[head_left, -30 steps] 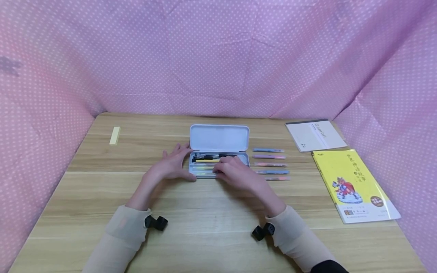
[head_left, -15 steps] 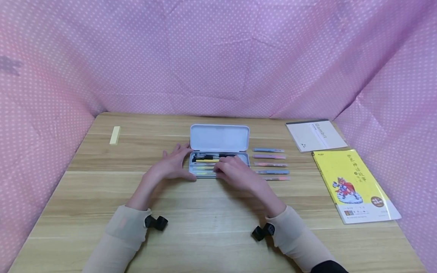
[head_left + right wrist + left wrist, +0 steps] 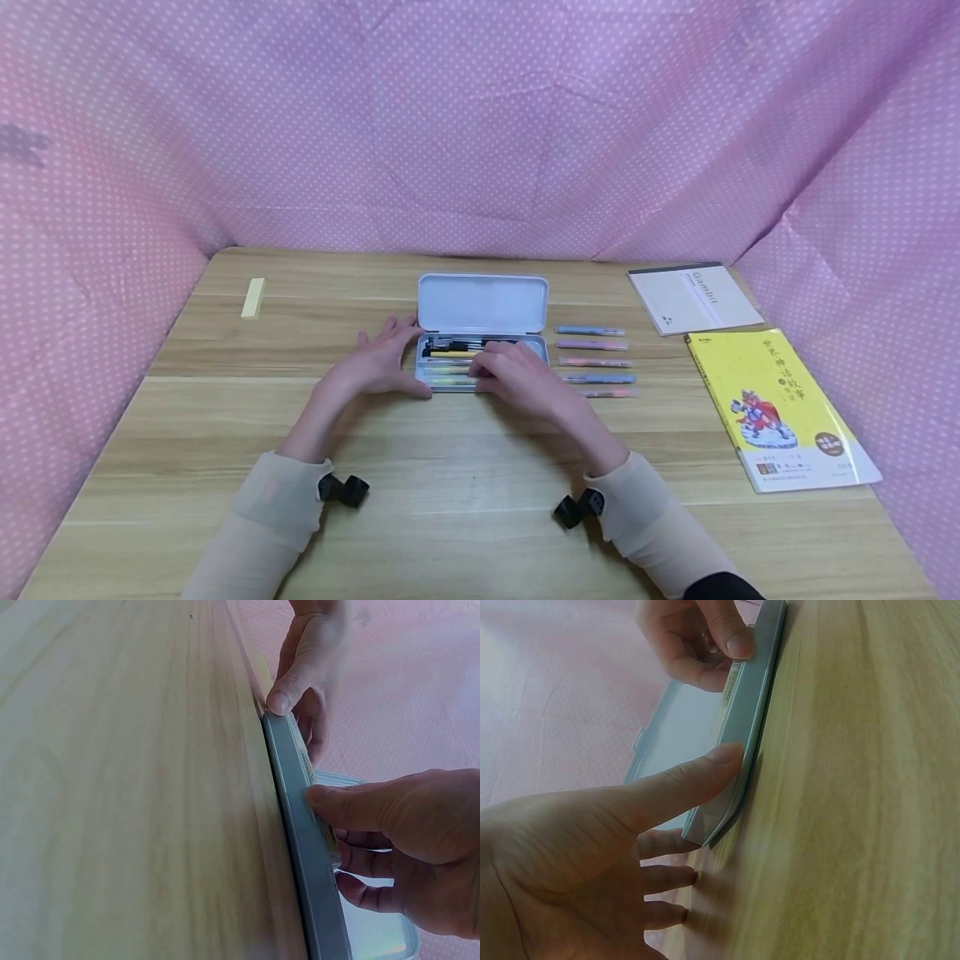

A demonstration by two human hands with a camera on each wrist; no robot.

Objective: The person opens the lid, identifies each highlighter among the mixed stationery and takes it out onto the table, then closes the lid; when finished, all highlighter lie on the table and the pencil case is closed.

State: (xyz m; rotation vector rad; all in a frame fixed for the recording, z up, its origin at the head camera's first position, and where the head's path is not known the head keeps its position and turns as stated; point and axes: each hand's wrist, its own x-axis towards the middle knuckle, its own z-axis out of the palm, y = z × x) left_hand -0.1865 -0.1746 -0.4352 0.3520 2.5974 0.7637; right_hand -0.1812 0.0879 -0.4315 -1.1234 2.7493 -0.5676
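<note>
An open pale blue pencil case [image 3: 482, 304] stands mid-table, its lid tipped back. Several pens lie in its tray, among them a black pen [image 3: 448, 344] and a yellow one [image 3: 454, 354]. My left hand [image 3: 378, 362] holds the case's left end, thumb on the front wall [image 3: 739, 712] and fingers spread around the corner. Over the tray's right half, my right hand [image 3: 517, 379] pinches a slim pen with a yellowish label [image 3: 330, 838] lying along the front rim. Its thumb sits at that rim in the right wrist view. The fingers hide part of the tray.
Right of the case lie several pens in a column, with a blue pen [image 3: 589, 330] at the back. A grey notebook [image 3: 693, 298] and a yellow book [image 3: 780, 408] lie on the right. A cream strip [image 3: 252, 298] is at back left. Pink dotted cloth [image 3: 480, 125] surrounds the table.
Almost nothing differs; the right hand's fingers shift very slightly over the front of the tray. The left hand and the case stay in place.
</note>
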